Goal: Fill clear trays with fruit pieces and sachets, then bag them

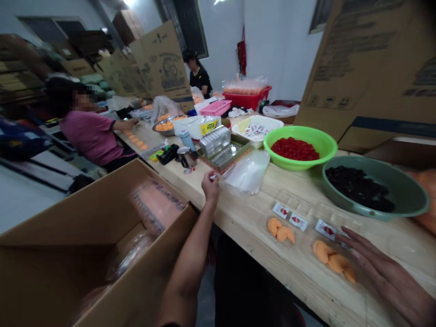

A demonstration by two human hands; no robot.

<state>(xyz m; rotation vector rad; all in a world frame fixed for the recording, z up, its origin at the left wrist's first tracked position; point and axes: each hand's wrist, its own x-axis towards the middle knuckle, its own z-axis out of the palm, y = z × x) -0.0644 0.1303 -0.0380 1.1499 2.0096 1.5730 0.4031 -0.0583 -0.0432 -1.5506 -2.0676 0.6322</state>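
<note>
My left hand (210, 185) reaches out over the wooden table (259, 218), fingers pinched on a small red-and-white packet beside a stack of clear plastic bags (245, 172). My right hand (384, 268) lies flat and open at the near right, fingers touching a clear tray (335, 263) with orange dried-fruit pieces and a small sachet (326, 229). A second clear tray (284, 229) with orange pieces and two sachets sits just left of it.
A green bowl of red fruit (299, 147), a grey-green bowl of dark fruit (374, 193), a white tub of sachets (257, 129) and a steel tray (223, 150) stand behind. An open carton (102, 245) with packed trays is at my left. Two people work further along the table.
</note>
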